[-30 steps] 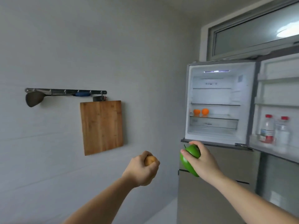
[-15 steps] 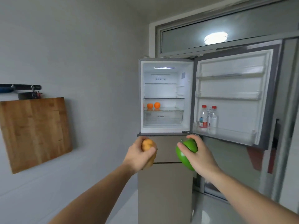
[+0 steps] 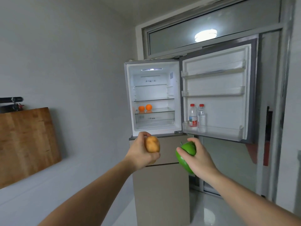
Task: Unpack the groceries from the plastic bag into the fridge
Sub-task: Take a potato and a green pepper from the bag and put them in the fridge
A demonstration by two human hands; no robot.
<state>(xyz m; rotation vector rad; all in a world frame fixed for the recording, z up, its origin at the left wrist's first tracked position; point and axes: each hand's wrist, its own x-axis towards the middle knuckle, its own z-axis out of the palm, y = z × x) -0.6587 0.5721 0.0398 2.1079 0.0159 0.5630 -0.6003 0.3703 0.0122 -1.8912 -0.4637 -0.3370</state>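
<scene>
head | fridge: 2 oranges, 2 bottles | left fingers grip potato | right fingers grip green fruit

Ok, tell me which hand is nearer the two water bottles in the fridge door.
Right. The right hand, holding the green fruit, is just below-left of the water bottles; the left hand, holding the potato, sits farther left.

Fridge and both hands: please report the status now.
Left hand grips potato; right hand grips green fruit. Fridge door open, two oranges on shelf. Path clear.
</scene>
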